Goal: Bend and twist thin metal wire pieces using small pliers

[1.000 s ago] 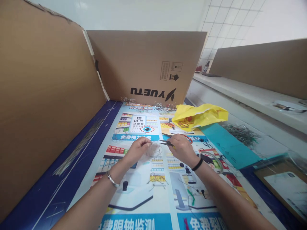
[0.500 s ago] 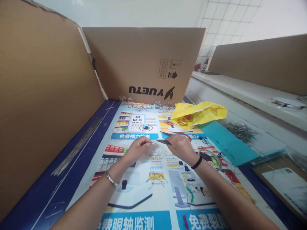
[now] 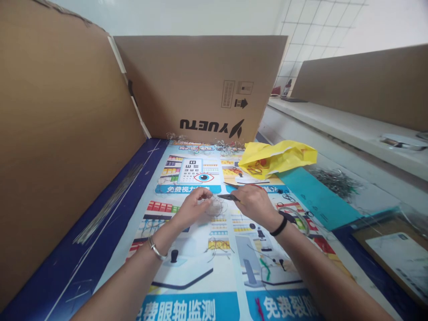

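Note:
Thin silvery wire bent into loose loops [image 3: 216,207] is pinched in my left hand [image 3: 195,206], between thumb and fingers. My right hand [image 3: 257,204] is wrapped around small dark-tipped pliers [image 3: 228,197], whose handles are mostly hidden by the palm. The pliers' nose points left, close to the wire loops; whether it touches them I cannot tell. Just beyond the right hand lies a pair of scissors [image 3: 230,185], its blade showing and its orange-red handle largely covered by the hand.
A yellow bag [image 3: 284,158] lies open at the back right, near a teal board [image 3: 321,200] and a wire heap [image 3: 334,183]. Straight wires [image 3: 109,203] lie along the left. Cardboard panels [image 3: 200,80] wall the back and left. Wire scraps [image 3: 219,247] dot the printed mat [image 3: 230,276].
My right hand has shifted slightly right, covering more of the scissors' handle. The left fingers have changed their hold on the wire a little.

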Action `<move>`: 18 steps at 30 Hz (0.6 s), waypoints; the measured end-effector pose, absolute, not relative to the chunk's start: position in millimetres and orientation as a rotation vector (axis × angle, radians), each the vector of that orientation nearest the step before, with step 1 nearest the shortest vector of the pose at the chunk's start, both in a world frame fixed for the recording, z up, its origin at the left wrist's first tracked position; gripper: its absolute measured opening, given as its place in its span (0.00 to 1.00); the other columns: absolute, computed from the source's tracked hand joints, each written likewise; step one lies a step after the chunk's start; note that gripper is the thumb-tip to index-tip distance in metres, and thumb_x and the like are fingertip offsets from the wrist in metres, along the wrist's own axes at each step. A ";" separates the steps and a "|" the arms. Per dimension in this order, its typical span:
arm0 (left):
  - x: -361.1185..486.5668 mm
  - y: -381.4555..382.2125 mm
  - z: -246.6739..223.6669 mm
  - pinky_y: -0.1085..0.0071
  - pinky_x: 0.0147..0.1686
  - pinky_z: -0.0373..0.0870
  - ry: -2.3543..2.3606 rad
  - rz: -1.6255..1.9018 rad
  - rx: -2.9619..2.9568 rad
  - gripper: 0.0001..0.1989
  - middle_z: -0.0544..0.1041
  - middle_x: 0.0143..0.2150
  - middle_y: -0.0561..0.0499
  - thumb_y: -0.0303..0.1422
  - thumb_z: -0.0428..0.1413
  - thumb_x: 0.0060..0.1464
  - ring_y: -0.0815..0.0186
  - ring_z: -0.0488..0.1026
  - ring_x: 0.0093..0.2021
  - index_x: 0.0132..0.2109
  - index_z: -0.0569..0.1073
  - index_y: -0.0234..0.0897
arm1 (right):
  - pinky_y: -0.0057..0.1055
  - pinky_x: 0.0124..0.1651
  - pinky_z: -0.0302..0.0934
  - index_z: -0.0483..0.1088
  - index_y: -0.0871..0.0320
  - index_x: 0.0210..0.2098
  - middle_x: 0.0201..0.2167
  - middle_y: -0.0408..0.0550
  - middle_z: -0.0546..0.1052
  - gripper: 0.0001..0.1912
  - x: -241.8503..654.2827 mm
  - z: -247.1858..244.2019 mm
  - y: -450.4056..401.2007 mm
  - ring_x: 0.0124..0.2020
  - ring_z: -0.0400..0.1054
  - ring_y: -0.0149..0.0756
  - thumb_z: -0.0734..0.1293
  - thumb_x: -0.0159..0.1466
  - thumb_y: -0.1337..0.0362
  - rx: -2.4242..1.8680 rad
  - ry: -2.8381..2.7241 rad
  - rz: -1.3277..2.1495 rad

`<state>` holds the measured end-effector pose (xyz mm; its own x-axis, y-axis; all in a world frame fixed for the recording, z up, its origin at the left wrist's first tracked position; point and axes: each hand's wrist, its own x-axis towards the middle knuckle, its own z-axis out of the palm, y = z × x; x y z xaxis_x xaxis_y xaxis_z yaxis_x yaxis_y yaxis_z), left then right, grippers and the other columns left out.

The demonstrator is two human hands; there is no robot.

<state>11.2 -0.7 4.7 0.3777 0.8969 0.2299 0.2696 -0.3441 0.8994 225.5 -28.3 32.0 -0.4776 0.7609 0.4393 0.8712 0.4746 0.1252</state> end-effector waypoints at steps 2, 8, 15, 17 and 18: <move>12.5 -2.3 7.0 0.67 0.43 0.62 1.033 0.981 1.836 0.04 0.70 0.35 0.51 0.30 0.52 0.48 0.66 0.66 0.38 0.35 0.67 0.37 | 0.29 0.32 0.49 0.73 0.58 0.30 0.25 0.46 0.73 0.08 224.4 34.0 -29.1 0.29 0.64 0.32 0.61 0.59 0.68 -1.395 -2.412 -0.471; 12.2 -7.6 13.7 0.66 0.43 0.63 1.075 0.971 1.979 0.09 0.71 0.36 0.50 0.33 0.52 0.51 0.64 0.67 0.39 0.41 0.69 0.38 | 0.28 0.32 0.49 0.73 0.58 0.30 0.25 0.47 0.74 0.09 223.5 37.7 -30.1 0.29 0.64 0.33 0.60 0.59 0.69 -1.437 -2.440 -0.431; 12.5 -7.6 13.6 0.63 0.50 0.59 1.050 1.124 2.122 0.09 0.73 0.41 0.49 0.34 0.54 0.52 0.62 0.65 0.47 0.41 0.74 0.42 | 0.29 0.33 0.51 0.72 0.58 0.30 0.27 0.48 0.74 0.08 224.4 32.7 -28.8 0.31 0.65 0.35 0.61 0.57 0.70 -1.401 -2.427 -0.360; 13.1 -8.1 13.8 0.64 0.47 0.61 1.051 1.163 2.107 0.07 0.74 0.37 0.49 0.34 0.53 0.53 0.62 0.67 0.43 0.37 0.75 0.41 | 0.28 0.33 0.51 0.72 0.58 0.31 0.26 0.48 0.74 0.09 224.6 31.3 -28.5 0.31 0.65 0.35 0.60 0.57 0.71 -1.372 -2.430 -0.322; 13.4 -8.7 14.3 0.65 0.45 0.61 1.047 1.179 2.097 0.07 0.74 0.35 0.49 0.34 0.53 0.53 0.63 0.67 0.42 0.35 0.76 0.41 | 0.28 0.33 0.51 0.72 0.58 0.31 0.27 0.48 0.74 0.09 224.5 30.9 -28.5 0.31 0.65 0.35 0.60 0.58 0.70 -1.362 -2.432 -0.307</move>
